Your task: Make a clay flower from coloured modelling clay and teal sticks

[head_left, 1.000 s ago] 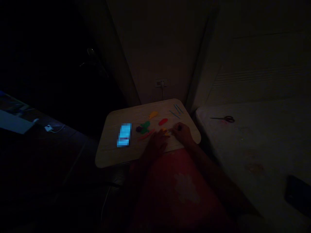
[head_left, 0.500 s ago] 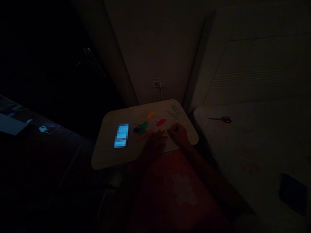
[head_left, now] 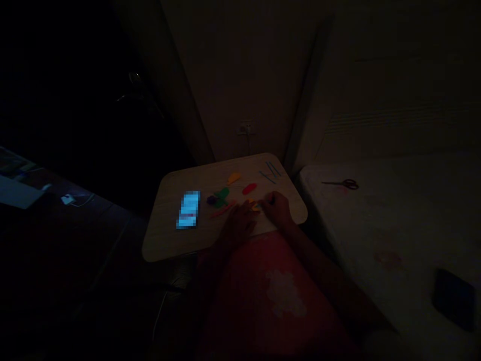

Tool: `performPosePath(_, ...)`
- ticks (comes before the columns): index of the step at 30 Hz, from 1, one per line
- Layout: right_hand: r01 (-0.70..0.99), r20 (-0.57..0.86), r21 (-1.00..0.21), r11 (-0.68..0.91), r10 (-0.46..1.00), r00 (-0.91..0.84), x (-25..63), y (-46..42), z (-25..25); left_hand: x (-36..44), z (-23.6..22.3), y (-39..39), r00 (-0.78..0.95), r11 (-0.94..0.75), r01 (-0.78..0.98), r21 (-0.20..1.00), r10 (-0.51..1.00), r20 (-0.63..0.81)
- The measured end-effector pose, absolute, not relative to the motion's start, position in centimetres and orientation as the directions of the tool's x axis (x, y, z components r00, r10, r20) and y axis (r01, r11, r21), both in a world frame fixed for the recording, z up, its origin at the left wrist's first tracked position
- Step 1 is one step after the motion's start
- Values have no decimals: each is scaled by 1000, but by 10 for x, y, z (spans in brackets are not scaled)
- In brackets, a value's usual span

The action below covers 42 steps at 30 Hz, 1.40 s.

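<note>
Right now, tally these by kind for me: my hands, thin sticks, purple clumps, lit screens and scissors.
Hands: 2 (left hand, right hand)
Thin sticks: 3
Purple clump: 1
Lit screen: 1
Scissors: 1
Total: 8
The light is dim; whether the purple clump is several pieces, I can't tell.

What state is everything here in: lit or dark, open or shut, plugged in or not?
Glowing screen: lit, contents blurred.
Wall socket: cord plugged in.
Scissors: lying flat, blades seemingly closed.
Thin sticks: lying loose.
Red piece: lying apart from both hands.
Left hand: fingers extended, at a small yellow piece.
Right hand: fingers curled beside it; grip too dark to tell.
</note>
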State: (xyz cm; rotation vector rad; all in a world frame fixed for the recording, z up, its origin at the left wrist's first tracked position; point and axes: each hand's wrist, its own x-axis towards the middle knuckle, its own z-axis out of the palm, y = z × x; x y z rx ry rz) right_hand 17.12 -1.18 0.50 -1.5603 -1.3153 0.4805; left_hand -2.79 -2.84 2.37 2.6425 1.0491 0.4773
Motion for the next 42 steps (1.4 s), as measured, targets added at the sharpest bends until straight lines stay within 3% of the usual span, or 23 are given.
performPosePath(7, 304, 124, -952, 25, 942, 313, 187, -13, 5, -30, 22, -31, 681, -708, 609, 358, 698, 221)
performPosePath(17, 279, 179, -954, 110, 955, 236, 187, -20, 1, -30, 22, -29, 666, -694, 602, 395, 709, 231)
performPosePath(28, 571, 386, -764, 302, 922, 28, 196, -21, 1, -30, 21, -28, 679, -702, 593, 395, 699, 224)
performPosePath(38, 557, 358, -795, 241, 927, 111, 192, -21, 1, -30, 22, -28, 672, -704, 585, 403, 699, 245)
performPosePath(42, 649, 334, -727, 225, 941, 49, 189, -24, 6, -31, 20, -27, 686, -714, 583, 387, 688, 238)
